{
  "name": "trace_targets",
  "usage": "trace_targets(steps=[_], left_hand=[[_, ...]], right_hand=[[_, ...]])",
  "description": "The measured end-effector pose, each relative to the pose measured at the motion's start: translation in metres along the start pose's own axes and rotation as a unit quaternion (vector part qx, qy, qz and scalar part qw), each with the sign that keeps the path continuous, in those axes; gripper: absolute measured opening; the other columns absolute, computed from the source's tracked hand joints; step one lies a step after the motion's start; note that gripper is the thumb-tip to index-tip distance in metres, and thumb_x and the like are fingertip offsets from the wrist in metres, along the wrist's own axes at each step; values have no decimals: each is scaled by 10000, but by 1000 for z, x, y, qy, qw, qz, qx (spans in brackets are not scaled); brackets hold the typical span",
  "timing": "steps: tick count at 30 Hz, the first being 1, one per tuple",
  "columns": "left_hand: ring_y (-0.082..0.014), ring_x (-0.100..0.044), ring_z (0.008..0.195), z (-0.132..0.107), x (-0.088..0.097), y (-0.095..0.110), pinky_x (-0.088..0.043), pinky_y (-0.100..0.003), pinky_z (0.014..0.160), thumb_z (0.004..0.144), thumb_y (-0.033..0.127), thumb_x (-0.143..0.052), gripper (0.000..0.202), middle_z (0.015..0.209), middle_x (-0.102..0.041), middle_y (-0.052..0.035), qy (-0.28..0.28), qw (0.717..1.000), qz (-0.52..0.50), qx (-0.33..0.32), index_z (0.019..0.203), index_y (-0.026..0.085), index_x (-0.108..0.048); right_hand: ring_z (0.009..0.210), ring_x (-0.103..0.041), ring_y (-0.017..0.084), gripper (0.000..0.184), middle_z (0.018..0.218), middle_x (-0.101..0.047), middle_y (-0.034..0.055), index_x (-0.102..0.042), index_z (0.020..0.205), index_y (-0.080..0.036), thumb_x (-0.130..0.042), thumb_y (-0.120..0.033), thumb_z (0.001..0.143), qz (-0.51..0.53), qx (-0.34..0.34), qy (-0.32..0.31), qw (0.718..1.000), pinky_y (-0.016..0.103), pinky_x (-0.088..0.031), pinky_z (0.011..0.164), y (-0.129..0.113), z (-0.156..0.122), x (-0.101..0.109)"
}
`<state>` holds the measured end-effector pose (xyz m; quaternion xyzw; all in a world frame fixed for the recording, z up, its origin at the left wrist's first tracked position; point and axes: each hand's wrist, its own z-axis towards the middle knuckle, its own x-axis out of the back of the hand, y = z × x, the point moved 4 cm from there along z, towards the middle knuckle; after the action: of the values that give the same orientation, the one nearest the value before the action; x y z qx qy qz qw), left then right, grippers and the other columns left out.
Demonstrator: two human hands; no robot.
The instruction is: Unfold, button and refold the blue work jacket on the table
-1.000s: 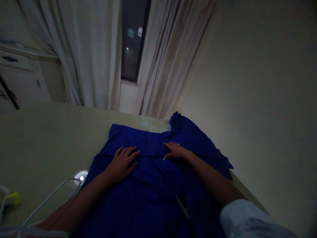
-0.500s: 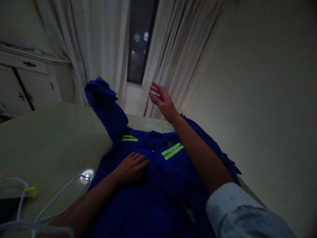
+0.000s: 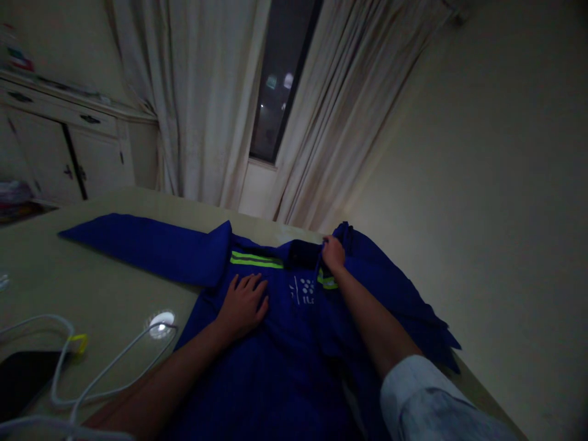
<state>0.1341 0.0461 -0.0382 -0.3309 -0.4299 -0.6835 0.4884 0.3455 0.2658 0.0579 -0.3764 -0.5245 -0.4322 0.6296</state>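
Observation:
A dark blue work jacket (image 3: pixel 285 355) with neon yellow-green reflective stripes lies spread on a pale table (image 3: pixel 105 294). One sleeve (image 3: pixel 147 245) stretches flat to the left across the tabletop. My left hand (image 3: pixel 245 304) rests flat on the jacket's chest, fingers apart. At the collar, near the far table edge, my right hand (image 3: pixel 333 254) is closed, pinching the jacket's fabric. A white printed logo (image 3: pixel 304 290) sits between my two hands.
A white cable (image 3: pixel 96 367) loops over the table's left side, past a small round lit object (image 3: pixel 162 321). A dark flat device (image 3: pixel 21 383) lies at the lower left. Curtains (image 3: pixel 206 104) and a dark window stand behind; white cabinets (image 3: pixel 59 153) are at the left.
The left sleeve, thrown up in the air half a second ago, now lies flat to the left. My right hand came down from the air and gripped the collar. The left hand stayed put.

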Motion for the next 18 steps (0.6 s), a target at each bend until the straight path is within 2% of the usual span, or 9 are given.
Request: trace_targets(steps=[2,4,8,10,11,14,16,18], left_hand=[[-354,-536,1415,0,-1,-1,-318,-653,1226,1026,350,-473,442,1533,-596,-140,-3,1000,1,11,1420,223,-630],[-355,-544,1403,0,-2,-1,-321,-653,1223,1030,352,-468,439,1518,-607,-144,-8,1000,-2,13,1407,207,-638],[-353,-566,1363,1,-3,0,-315,-667,1218,1033,349,-469,417,1476,-634,-144,-22,1000,-11,7,1371,191,-654],[-340,-582,1338,1,-2,1,-326,-657,1215,1034,344,-472,401,1454,-648,-131,-30,999,-13,3,1362,203,-654],[-333,-589,1329,1,-2,1,-334,-648,1212,1034,339,-471,393,1445,-653,-124,-33,999,-14,1,1358,211,-654],[-308,-602,1311,1,-1,1,-353,-615,1211,1036,328,-469,369,1422,-668,-106,-42,999,-15,-7,1338,236,-659],[-294,-604,1310,1,-1,1,-353,-601,1218,1037,333,-468,363,1417,-672,-95,-46,999,-16,-10,1332,249,-661],[-292,-595,1327,2,-2,0,-342,-613,1225,1037,336,-460,376,1438,-663,-91,-49,999,-18,-8,1346,253,-657]], right_hand=[[1377,-539,359,537,1489,-562,248,-499,1551,-158,-441,-134,1017,-13,-40,40,998,479,-435,1089,12,5,14],[1418,-502,352,577,1549,-508,244,-473,1570,-152,-478,-123,994,-15,-26,51,998,474,-412,1128,10,5,14],[1428,-515,271,594,1582,-539,100,-531,1535,-272,-670,-322,959,7,82,-3,997,378,-405,1165,-24,0,-23],[1384,-565,295,687,1529,-599,113,-532,1535,-260,-753,-395,899,23,102,-32,994,407,-444,1134,-41,2,-44],[1341,-603,314,677,1466,-649,135,-554,1516,-235,-761,-385,889,30,101,-40,994,431,-466,1108,-47,5,-50],[1226,-682,321,446,1270,-750,172,-651,1405,-180,-619,-289,974,55,76,-28,995,456,-505,1053,-56,28,-49],[1320,-634,289,464,1368,-703,188,-586,1481,-170,-433,-234,1048,75,61,8,995,448,-488,1090,-55,48,-33],[1442,-537,237,547,1546,-573,189,-422,1609,-167,-281,-207,1082,94,55,39,993,418,-465,1131,-50,66,-14]])
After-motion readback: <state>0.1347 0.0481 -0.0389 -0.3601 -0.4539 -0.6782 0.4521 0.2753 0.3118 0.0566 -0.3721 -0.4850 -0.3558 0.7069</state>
